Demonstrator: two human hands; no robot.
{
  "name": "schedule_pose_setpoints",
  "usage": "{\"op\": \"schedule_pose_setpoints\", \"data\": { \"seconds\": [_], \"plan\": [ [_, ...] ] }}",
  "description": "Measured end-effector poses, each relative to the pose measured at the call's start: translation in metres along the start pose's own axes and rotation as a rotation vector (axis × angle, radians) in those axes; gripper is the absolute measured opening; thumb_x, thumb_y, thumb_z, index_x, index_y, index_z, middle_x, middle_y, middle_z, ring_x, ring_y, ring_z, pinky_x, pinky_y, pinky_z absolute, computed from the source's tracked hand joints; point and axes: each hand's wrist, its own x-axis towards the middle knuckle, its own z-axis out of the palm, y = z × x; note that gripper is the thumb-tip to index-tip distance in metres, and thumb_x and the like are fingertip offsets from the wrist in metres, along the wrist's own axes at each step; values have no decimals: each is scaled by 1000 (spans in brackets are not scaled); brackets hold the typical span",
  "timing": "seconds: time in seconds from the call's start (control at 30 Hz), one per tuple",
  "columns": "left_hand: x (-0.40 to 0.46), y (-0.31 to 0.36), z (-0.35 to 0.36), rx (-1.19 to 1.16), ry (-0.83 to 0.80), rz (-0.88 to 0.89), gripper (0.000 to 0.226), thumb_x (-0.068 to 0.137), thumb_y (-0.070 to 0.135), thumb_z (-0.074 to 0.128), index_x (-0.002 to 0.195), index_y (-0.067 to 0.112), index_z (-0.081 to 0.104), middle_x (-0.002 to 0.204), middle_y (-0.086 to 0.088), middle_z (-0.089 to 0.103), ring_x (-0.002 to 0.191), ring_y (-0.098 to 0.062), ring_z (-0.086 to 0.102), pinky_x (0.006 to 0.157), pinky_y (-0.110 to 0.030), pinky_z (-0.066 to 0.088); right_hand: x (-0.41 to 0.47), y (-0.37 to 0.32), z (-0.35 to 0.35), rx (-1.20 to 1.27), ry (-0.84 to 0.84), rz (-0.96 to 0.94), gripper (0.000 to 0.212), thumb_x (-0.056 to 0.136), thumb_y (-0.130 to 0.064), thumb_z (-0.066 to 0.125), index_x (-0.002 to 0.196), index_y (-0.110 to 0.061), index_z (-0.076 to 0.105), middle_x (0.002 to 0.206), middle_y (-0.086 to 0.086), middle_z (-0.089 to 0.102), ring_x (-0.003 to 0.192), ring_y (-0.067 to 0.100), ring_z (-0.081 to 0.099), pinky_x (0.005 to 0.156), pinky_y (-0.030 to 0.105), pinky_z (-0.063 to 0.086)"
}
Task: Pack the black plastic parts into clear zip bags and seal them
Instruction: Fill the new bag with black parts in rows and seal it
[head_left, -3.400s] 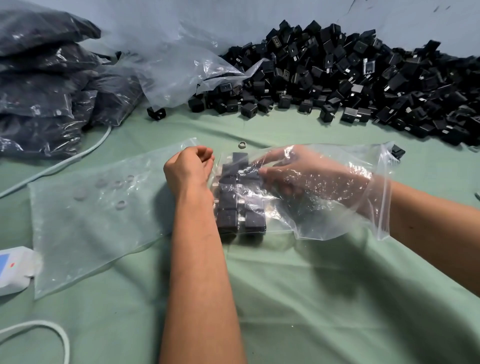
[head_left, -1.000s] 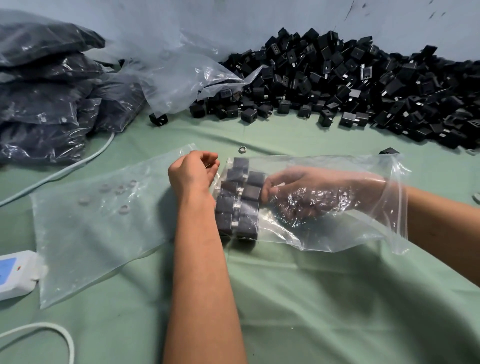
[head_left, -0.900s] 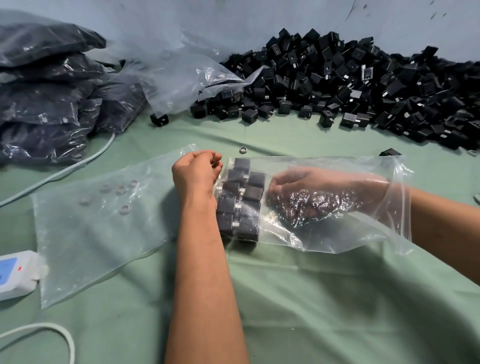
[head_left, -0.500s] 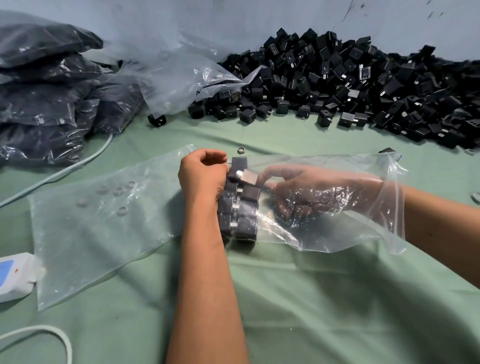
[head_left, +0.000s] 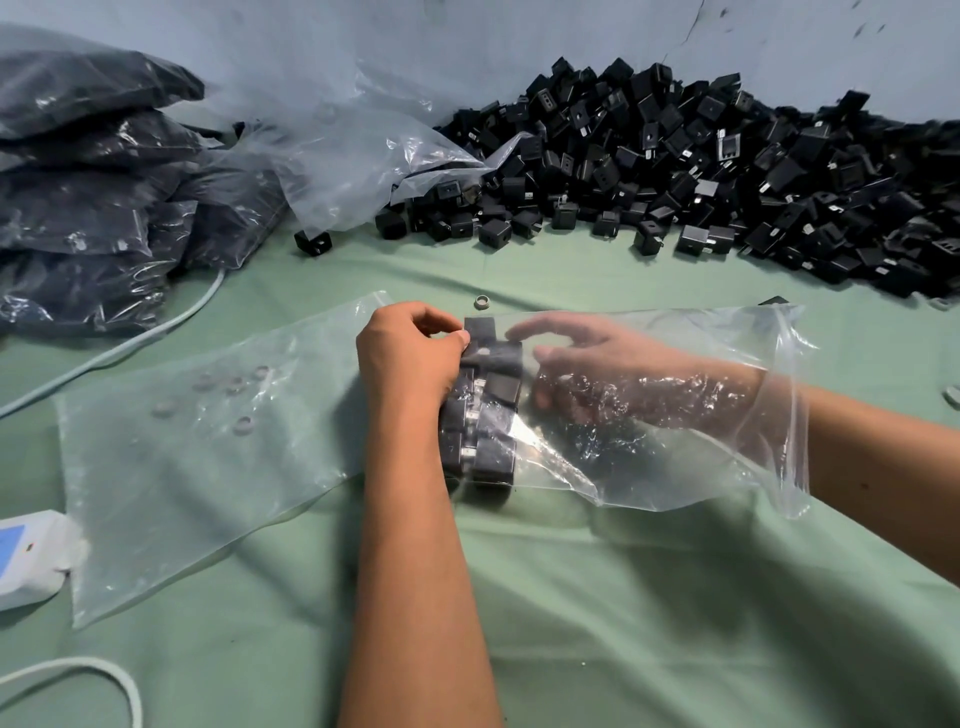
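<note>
left hand (head_left: 410, 358): outside the clear zip bag (head_left: 675, 467), at its closed end; grip curled, thumb and fingers pinching the film against the top of the packed parts.
right hand (head_left: 597, 369): inside the bag through its open mouth, forearm in past the wrist; fingers spread and loosely bent, tips touching the packed parts; grip not clamped on anything I can make out through the film.
packed parts (head_left: 485, 410): black plastic parts stacked in two rows at the bag's closed end, between the two hands.
bag mouth: on the right, unsealed, wrapped loosely around the right forearm.
loose parts pile (head_left: 701, 176): big heap of black parts along the far wall, well apart from the bag.
empty bag (head_left: 208, 452): flat on the table (head_left: 623, 623) left of the left arm, a few small clear rings under or in it.
filled bags (head_left: 88, 208): stacked far left.
small ring (head_left: 483, 301): on the table just beyond the bag.
white cable (head_left: 130, 343): runs across the left side.
</note>
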Motion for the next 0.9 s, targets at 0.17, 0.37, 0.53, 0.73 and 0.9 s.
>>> {"op": "schedule_pose_setpoints", "data": {
  "seconds": [0.17,0.37,0.53,0.73,0.9],
  "plan": [
    [0,-3,-1,36,-40,-29,17,78,25,86,67,26,73,66,10,70,69,-7,67,65,-22,49,3,-5,0,-27,0,-46,34,106,-16,51,140,-20,56,117,-22,61,79,-25,60,65,0,47],
    [3,-6,0,-54,-91,-40,19,81,11,83,68,23,76,72,5,74,77,-17,71,84,-35,60,10,3,0,-56,-11,-71,33,105,-14,52,136,-22,60,130,-6,65,61,-13,60,52,7,45],
    [2,-2,1,-68,-34,16,28,91,1,65,87,25,79,84,10,73,80,-4,67,83,-24,56,12,0,0,-109,-39,-84,36,106,-13,51,137,-30,58,147,-7,56,118,20,67,99,38,58],
    [-1,6,1,-99,12,54,47,90,-9,43,99,20,78,98,5,74,98,-15,67,90,-25,52,12,0,-2,-137,-22,-50,46,106,-13,47,151,-12,39,151,7,49,115,14,62,75,8,50],
    [0,5,-15,-211,206,-122,43,80,-8,44,74,25,71,83,5,75,86,-22,73,87,-38,60,9,-3,-1,-42,-118,-108,42,106,-2,44,147,-12,45,130,-15,65,74,-13,67,62,8,53]
  ]
}}
